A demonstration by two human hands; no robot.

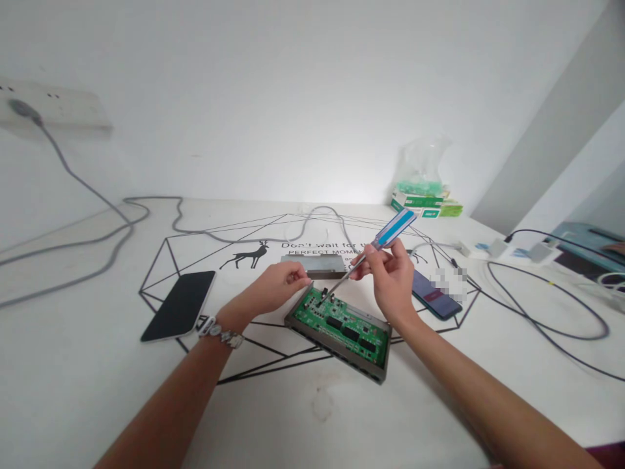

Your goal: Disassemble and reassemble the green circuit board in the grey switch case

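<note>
My right hand (pixel 394 280) grips a screwdriver (pixel 395 228) with a clear and blue handle. Its long shaft slants down to the left, and the tip meets the green circuit board (pixel 342 326) near small parts at the board's upper left. That board sits in an open grey metal case (pixel 336 352), turned at an angle on the table. With fingers curled together, my left hand (pixel 278 286) pinches the case's far left corner. Behind the case lies a flat grey metal cover (pixel 315 264), partly hidden by my left fingers.
A black-screened phone or tablet (pixel 180 306) lies left, another phone (pixel 437 296) right. A grey cable (pixel 209 234) runs along the back. Boxes with a plastic bag (pixel 420 176) stand at the wall. At right are a power strip (pixel 476 249) and a looped black cable (pixel 551 335).
</note>
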